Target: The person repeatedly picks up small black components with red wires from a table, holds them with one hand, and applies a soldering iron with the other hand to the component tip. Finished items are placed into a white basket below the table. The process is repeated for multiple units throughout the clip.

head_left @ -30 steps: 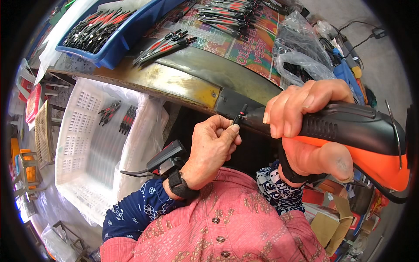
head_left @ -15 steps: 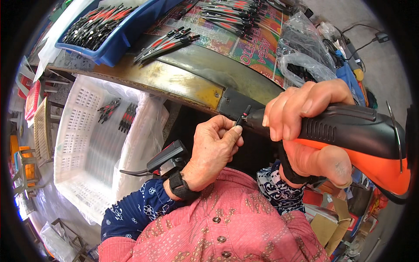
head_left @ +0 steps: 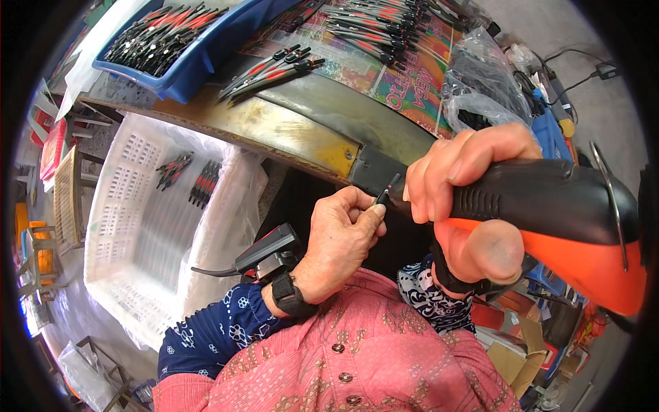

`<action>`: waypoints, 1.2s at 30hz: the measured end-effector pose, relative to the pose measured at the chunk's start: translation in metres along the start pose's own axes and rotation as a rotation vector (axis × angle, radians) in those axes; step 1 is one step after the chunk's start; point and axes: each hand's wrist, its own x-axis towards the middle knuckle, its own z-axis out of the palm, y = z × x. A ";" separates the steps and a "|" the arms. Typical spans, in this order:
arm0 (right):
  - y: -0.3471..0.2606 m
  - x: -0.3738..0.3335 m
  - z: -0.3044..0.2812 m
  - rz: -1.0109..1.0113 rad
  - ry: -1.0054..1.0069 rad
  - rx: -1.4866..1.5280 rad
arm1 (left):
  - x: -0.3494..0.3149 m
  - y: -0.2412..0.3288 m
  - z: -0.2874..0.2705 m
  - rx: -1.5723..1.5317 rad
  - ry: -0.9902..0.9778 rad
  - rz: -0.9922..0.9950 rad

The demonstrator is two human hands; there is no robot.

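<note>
Between the thumb and fingertips of my left hand (head_left: 343, 230) is a small, slim black piece (head_left: 386, 192) with a bit of red near its upper end. My right hand (head_left: 473, 185) wraps round a black and orange electric screwdriver (head_left: 542, 199) with a wire hook at its rear. Its nose points left at the black piece; whether the two touch, I cannot tell. My right fingers cover part of the nose. Beyond my hands, several slim black, grey and red pen-shaped tools (head_left: 271, 72) lie on the bench.
A blue bin (head_left: 185, 86) full of similar tools stands at the bench's far left. More lie in a pile (head_left: 377, 31) beside plastic bags (head_left: 484, 75). Below the bench edge (head_left: 274, 147), a white lined crate (head_left: 123, 226) holds two small bunches of them.
My right hand and the screwdriver have moved a little left, towards my left hand. More of the black piece's upper end shows above my left fingertips. The whole view has shifted slightly.
</note>
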 end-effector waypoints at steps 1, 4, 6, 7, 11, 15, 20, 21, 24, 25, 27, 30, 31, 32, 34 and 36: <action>0.000 0.000 0.000 0.003 0.002 0.000 | -0.001 0.001 0.000 0.013 0.008 0.004; 0.000 0.001 0.000 0.011 0.005 -0.003 | -0.001 0.001 0.000 -0.001 0.007 0.025; 0.000 0.002 0.001 0.020 0.010 -0.007 | -0.001 0.001 -0.003 0.016 -0.020 0.010; 0.000 0.002 0.001 0.025 0.011 -0.008 | 0.000 0.000 -0.004 0.026 -0.033 0.046; -0.002 0.003 0.002 0.043 0.015 -0.010 | 0.003 -0.006 -0.002 -0.009 -0.020 0.036; -0.004 0.002 0.003 0.078 0.021 -0.016 | 0.004 -0.008 -0.002 0.034 -0.008 0.073; -0.010 -0.002 0.005 0.159 0.079 -0.109 | -0.001 -0.006 0.000 0.043 -0.001 0.109; -0.012 -0.003 0.005 0.206 0.042 -0.039 | 0.000 -0.004 0.000 0.067 0.001 0.108; -0.015 -0.007 0.007 0.199 0.059 -0.065 | 0.000 0.002 -0.003 0.111 -0.027 0.078; -0.016 -0.009 0.008 0.169 0.089 -0.072 | -0.001 0.004 -0.004 0.142 -0.026 0.069; -0.017 -0.014 0.008 0.104 0.143 -0.113 | -0.002 0.005 -0.006 0.257 -0.038 0.103; -0.019 -0.021 0.006 -0.002 0.226 -0.029 | -0.005 0.006 -0.010 0.456 0.008 0.252; -0.018 -0.020 0.002 -0.081 0.179 0.119 | -0.004 0.009 -0.013 0.501 0.032 0.341; -0.019 -0.020 -0.002 -0.143 0.153 0.232 | -0.002 0.012 -0.017 0.544 0.064 0.344; -0.020 -0.019 -0.009 -0.194 0.102 0.260 | 0.007 0.024 -0.027 0.734 0.167 0.671; -0.023 -0.026 -0.007 -0.198 0.207 0.223 | 0.020 0.041 -0.040 0.899 0.240 0.881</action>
